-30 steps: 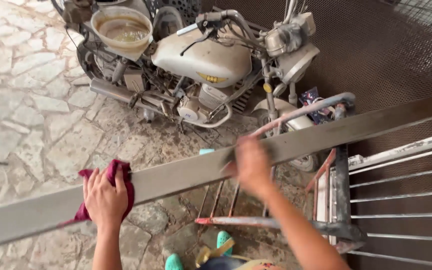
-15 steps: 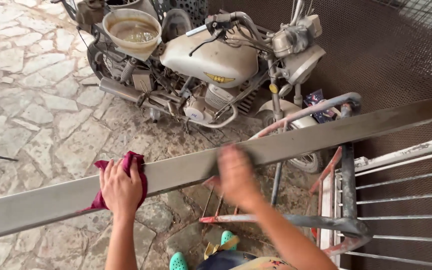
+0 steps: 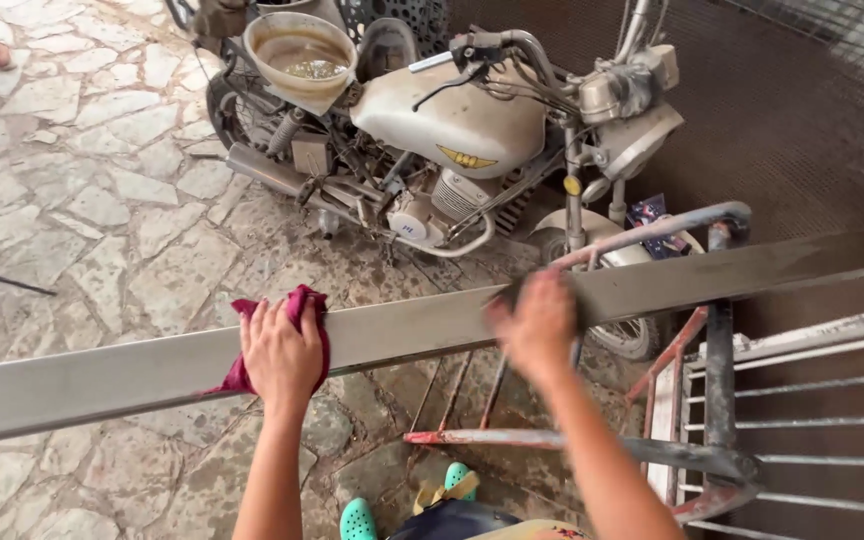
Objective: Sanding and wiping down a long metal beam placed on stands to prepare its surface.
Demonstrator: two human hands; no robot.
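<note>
I see a long grey metal bar (image 3: 402, 335) running slantwise across a rusty metal stand (image 3: 712, 400), above the stone floor (image 3: 82, 230). My left hand (image 3: 280, 355) presses a maroon rag (image 3: 297, 310) flat on it; my right hand (image 3: 534, 322), blurred, lies on it, grip unclear. It looks stiff, heavy and dusty-slick; I would hold near the middle, by its edges.

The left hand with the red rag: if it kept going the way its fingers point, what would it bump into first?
The left hand points up-frame, across the long grey bar. Beyond it, probably the stone floor, then the dusty motorbike; depth is hard to judge.
</note>
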